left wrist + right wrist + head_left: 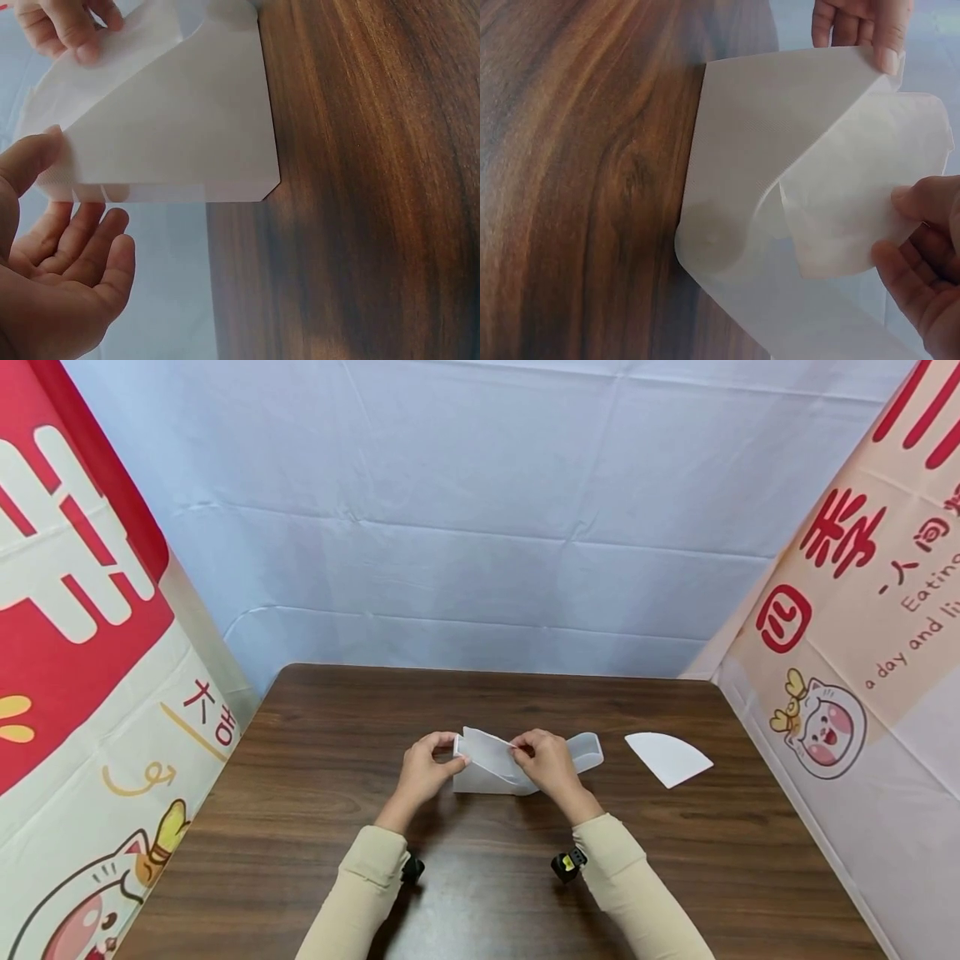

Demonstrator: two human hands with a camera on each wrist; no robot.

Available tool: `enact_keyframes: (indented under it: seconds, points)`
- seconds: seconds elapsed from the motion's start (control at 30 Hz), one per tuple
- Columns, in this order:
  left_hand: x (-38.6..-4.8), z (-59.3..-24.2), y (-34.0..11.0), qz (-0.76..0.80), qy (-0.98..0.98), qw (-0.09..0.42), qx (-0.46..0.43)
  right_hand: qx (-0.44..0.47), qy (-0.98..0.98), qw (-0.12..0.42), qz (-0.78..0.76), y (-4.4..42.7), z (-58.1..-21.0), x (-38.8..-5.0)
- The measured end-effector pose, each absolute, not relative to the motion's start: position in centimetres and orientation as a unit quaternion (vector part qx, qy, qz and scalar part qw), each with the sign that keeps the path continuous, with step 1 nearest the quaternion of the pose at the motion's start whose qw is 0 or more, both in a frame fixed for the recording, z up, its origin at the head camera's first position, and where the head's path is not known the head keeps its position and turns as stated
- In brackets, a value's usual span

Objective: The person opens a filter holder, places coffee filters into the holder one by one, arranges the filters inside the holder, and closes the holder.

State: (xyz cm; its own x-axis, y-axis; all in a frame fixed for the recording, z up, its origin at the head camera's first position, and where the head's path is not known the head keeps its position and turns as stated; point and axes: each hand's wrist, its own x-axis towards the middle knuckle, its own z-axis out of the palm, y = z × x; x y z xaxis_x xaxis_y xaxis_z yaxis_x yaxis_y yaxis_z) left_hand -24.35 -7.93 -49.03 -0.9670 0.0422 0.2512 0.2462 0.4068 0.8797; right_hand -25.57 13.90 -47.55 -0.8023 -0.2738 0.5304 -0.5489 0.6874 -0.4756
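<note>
A white filter-holder box [480, 783] stands on the table, its translucent lid [588, 752] swung out to the right. My left hand [426, 767] holds the box's left end, thumb on the rim and fingers beneath, as the left wrist view shows. At the box's slanted opening, my right hand [551, 764] pinches the edge of a thin white coffee filter [855, 180] between thumb and forefinger. The lower part of this filter is hidden behind the box wall. Farther right, another fan-shaped coffee filter [667, 758] lies flat.
Dark wood makes up the table [315, 860]. A pale cloth [465, 527] hangs behind it, and printed cloths [825, 693] hang at both sides. Black wrist devices [568, 863] sit under both forearms.
</note>
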Motion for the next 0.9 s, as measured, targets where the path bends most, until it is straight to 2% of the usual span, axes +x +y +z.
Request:
enact_keyframes:
  seconds: [0.3,0.9]
  points:
    - [-24.3,-49.0,-8.1,-0.538,-0.834,0.088,-0.083,0.244,-0.884,0.218,0.333,13.5,-47.2,-25.6]
    - [-24.3,-49.1,-8.0,-0.545,-0.829,0.091,-0.086,0.174,-0.941,0.161,0.241,12.5,-48.5,-25.9]
